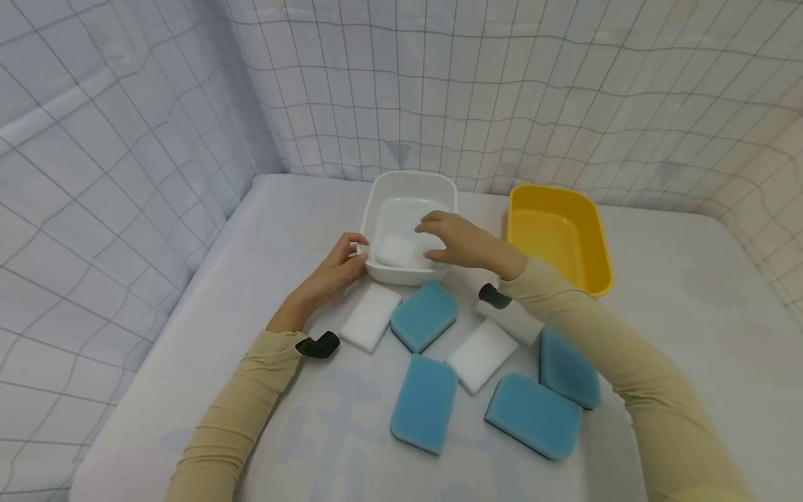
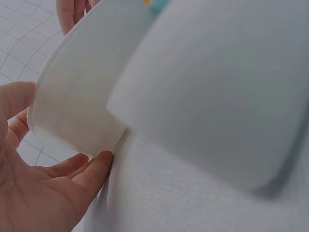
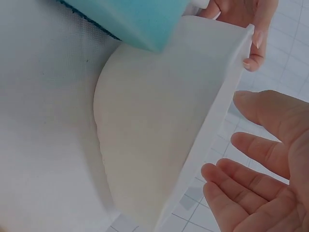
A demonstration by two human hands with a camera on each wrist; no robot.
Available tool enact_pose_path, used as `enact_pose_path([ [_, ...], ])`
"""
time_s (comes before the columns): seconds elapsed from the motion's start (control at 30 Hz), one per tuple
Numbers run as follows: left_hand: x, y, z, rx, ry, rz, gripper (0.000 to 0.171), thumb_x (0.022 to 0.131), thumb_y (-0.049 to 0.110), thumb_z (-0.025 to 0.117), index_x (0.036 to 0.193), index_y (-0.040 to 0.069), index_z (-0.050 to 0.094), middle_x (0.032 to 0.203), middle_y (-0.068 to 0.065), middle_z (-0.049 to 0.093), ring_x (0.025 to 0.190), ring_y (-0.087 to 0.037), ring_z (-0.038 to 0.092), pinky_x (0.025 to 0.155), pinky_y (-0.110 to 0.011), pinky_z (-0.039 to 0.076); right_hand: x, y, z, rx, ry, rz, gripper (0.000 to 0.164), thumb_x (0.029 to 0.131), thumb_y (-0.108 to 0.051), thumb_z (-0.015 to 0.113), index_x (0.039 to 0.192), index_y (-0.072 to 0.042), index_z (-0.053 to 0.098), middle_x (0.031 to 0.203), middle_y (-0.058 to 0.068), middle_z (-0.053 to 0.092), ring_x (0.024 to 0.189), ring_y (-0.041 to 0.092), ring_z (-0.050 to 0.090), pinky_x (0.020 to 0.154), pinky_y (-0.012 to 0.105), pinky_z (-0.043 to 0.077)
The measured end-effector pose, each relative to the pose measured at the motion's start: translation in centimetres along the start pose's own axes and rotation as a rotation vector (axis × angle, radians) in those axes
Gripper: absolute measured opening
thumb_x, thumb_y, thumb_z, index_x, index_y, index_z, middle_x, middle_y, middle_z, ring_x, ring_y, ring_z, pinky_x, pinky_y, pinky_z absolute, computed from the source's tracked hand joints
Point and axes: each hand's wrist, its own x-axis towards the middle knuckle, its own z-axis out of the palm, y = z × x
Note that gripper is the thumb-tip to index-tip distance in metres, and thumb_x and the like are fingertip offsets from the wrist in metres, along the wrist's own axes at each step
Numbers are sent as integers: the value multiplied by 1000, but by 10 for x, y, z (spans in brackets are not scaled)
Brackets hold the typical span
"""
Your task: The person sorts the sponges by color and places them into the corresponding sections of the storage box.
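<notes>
A white plastic basin [image 1: 410, 183] stands at the back of the table, a white sponge [image 1: 399, 252] lying inside at its near end. My left hand [image 1: 339, 266] grips the basin's near left corner, one finger at the rim and others low against the outer wall in the left wrist view. Over the near right part of the basin, my right hand [image 1: 461, 240] hovers with its fingers spread and nothing between them. In the right wrist view its fingers [image 3: 260, 108] are apart, just beyond the basin's rim.
A yellow basin [image 1: 602, 254] stands to the right of the white one. In front lie several blue sponges [image 1: 425, 403] with dark undersides and three white sponges [image 1: 482, 355], one partly behind the right wrist. Grid-patterned cloth [image 1: 401, 90] hangs behind the table.
</notes>
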Motion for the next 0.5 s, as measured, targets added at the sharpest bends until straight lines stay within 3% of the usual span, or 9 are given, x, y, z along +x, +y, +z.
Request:
enact_pose_path([
  [0.5,1,-1,1,-8,8,-7,32,101,24,40,127,15,23,143,-20,23,132,-32,33,115,-50,23,-37,-13,-11,-120,192,-63,43,85,-12,68,123,4,56,126,25,53,117,36,51,99,43,46],
])
